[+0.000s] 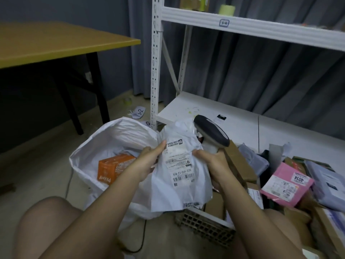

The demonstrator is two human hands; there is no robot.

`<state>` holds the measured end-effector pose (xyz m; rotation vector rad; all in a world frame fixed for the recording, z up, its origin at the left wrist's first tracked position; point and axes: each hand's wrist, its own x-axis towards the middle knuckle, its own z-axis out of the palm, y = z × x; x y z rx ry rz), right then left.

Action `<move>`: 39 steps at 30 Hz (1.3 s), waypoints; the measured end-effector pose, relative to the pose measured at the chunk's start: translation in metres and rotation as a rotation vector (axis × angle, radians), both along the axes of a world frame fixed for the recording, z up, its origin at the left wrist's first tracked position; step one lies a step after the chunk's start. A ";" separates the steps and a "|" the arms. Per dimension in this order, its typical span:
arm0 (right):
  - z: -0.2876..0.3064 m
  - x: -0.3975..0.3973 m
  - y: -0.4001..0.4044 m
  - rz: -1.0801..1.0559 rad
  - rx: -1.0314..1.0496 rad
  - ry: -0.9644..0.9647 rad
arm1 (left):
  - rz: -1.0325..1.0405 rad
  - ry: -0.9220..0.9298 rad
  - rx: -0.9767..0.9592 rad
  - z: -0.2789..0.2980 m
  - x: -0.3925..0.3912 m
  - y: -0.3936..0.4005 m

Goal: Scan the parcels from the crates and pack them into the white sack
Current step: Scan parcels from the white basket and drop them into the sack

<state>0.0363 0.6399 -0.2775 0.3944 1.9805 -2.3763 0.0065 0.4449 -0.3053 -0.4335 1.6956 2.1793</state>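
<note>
Holding the white parcel (179,165) pinched in my left hand (147,161), right hand (214,163) gripping scanner (211,132); next, drop it into the white sack (112,135).

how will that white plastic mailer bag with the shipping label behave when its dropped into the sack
The white plastic mailer bag looks floppy: it is creased and crumpled between the left hand and right hand. It probably is light, since thumbs and fingertips hold it up. The thin film may slide easily into the white woven sack.
</note>
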 end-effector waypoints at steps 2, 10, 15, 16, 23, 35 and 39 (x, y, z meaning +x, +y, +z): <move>-0.001 -0.006 0.005 -0.056 0.012 -0.019 | 0.039 0.030 0.077 -0.001 0.002 -0.008; -0.015 -0.027 0.010 -0.154 0.075 -0.099 | 0.111 0.290 -0.063 0.013 0.002 -0.021; -0.011 -0.028 0.010 -0.154 0.125 -0.079 | 0.328 0.502 -0.273 0.031 -0.014 -0.035; -0.010 -0.024 0.011 -0.119 0.141 -0.059 | 0.350 0.517 -0.285 0.034 -0.019 -0.040; -0.005 0.009 -0.011 0.170 0.326 0.016 | 0.342 0.579 -0.424 0.048 -0.044 -0.054; -0.008 0.023 -0.025 0.166 0.423 0.055 | 0.376 0.625 -0.342 0.057 -0.051 -0.067; -0.010 0.021 -0.026 0.158 0.417 0.045 | 0.393 0.639 -0.325 0.058 -0.052 -0.068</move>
